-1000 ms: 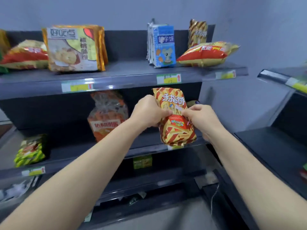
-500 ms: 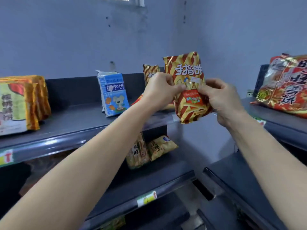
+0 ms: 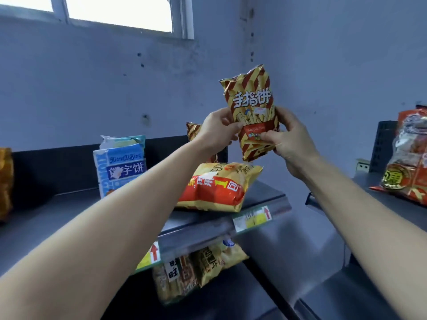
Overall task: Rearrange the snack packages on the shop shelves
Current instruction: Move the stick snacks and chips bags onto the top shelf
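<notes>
Both hands hold a striped bag (image 3: 250,112) up over the top shelf (image 3: 57,204).

The left hand (image 3: 217,130) pinches the bag's left edge, and the right hand (image 3: 291,139) curls round its lower right side with the thumb on the front. The bag is upright, tilted slightly, in the air above a red-and-yellow bag (image 3: 219,188) that lies flat at the shelf's right end, and the two do not touch. A second striped bag (image 3: 193,132) stands behind the left hand. A blue pack (image 3: 120,167) stands upright further left. Yellow bags (image 3: 196,271) sit on the shelf below. An orange bag (image 3: 409,155) leans on a separate shelf to the right.
</notes>
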Available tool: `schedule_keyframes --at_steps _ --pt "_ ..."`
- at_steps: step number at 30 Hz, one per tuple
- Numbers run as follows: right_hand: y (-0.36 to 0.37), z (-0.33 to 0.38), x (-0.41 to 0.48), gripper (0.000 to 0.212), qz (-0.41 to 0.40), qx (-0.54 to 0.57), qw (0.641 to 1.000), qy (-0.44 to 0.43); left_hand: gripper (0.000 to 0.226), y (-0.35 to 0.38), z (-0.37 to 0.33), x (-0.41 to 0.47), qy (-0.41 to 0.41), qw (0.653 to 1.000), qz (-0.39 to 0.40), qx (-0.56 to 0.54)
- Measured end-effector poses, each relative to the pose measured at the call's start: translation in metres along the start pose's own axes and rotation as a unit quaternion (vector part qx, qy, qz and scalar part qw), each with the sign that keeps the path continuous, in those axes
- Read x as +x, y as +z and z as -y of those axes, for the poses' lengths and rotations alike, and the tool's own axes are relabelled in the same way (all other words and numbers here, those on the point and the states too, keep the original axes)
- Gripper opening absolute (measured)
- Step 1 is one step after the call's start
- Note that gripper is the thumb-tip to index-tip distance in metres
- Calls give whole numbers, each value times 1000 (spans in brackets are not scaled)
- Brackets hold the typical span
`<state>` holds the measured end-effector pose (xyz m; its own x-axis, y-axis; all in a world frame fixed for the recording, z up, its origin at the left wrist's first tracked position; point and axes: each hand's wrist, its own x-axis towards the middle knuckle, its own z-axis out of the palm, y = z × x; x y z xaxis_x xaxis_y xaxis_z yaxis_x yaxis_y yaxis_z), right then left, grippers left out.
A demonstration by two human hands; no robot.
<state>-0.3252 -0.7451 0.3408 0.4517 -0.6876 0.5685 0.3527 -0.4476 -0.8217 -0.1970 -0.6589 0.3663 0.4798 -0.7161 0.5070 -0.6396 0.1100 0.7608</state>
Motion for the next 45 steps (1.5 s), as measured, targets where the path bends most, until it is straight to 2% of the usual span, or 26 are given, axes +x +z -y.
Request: schedule_keyframes --at_steps 5,10,13,16,19,28,31,34,36,38,40,45 --pt "7 -28 48 57 30 -24 999 17 18 -2 18 28 -47 997 24 63" --pt "18 -59 80 51 144 3 982 122 40 -7 45 47 -124 985 24 120" --pt "27 -79 92 46 216 -31 960 175 48 -11 60 47 -184 967 39 172" --pt "35 -100 98 43 276 -62 935 212 41 -14 72 45 -228 944 46 234" --pt "42 -113 102 47 302 -67 922 235 34 -14 78 44 -254 924 47 282" --pt "44 -112 103 53 312 -70 912 256 31 -9 89 48 -263 922 -5 286" --pt "42 -104 100 55 287 -93 928 219 34 -10 86 45 -247 917 -39 310" --pt "41 -84 93 46 224 -105 961 127 33 -14 73 38 -196 913 -109 341" --pt "44 -66 86 36 210 -99 971 53 30 -16 60 30 -150 917 -143 341" --pt "49 -48 75 28 217 -95 971 -6 29 -18 44 18 -114 922 -165 332" --pt "53 -33 62 29 236 -90 966 -48 28 -22 30 2 -91 924 -188 319" --pt "66 -5 14 33 274 -82 953 -102 19 -40 9 -63 -76 933 -233 265"
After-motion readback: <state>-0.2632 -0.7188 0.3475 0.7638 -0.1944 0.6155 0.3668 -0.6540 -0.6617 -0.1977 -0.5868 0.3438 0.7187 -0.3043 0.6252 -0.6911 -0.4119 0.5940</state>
